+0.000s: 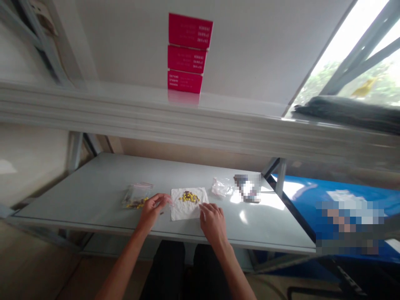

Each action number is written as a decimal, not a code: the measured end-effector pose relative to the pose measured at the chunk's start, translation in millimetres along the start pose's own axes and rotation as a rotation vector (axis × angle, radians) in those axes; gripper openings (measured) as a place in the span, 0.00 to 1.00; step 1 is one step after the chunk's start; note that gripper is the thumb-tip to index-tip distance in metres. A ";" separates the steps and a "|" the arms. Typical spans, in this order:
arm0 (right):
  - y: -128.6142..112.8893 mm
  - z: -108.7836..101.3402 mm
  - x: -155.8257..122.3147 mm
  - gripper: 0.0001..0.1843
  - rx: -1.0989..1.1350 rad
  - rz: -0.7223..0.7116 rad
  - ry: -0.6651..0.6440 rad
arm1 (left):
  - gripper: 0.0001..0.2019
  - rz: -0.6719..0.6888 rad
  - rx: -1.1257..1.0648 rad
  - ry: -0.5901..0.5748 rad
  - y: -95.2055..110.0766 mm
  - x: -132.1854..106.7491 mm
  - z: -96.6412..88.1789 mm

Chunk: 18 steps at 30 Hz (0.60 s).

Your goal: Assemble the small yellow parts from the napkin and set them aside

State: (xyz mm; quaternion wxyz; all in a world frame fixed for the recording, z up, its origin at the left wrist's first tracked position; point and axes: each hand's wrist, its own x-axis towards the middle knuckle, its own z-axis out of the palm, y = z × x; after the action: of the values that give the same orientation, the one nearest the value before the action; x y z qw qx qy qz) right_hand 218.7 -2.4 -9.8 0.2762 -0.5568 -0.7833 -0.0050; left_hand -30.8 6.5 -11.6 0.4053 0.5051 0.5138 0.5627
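A small pile of yellow and brown pieces (189, 196) lies on a white cloth or tissue (181, 213) in the middle of the table. Left of the cloth is my left hand (153, 207), its thumb and fingers drawn together; something pale and see-through seems to be at the fingertips, too blurred to name. One loose brown piece (161, 213) lies on the table beneath that hand. My right hand (213, 217) rests at the cloth's right edge with curled fingers, and what they pinch is hidden. Beyond my left hand sits a clear zip bag (137, 193) containing more yellow and brown pieces.
A crumpled clear plastic bag (222, 186) lies right of the cloth, beside a blurred-out item (248, 187). Overhead, a shelf (131, 112) crosses the view, bearing three stacked red boxes (187, 58). A blue surface (300, 196) adjoins on the right.
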 end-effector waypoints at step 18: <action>-12.9 29.3 37.0 0.11 0.188 -0.002 0.132 | 0.17 0.070 0.104 0.033 -5.0 1.8 -0.4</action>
State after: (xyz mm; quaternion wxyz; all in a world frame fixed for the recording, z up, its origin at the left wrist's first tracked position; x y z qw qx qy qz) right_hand 186.5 34.1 -14.6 0.3783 -0.5262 -0.7609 0.0316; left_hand -31.8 8.9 -16.3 0.3500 0.5339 0.5311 0.5571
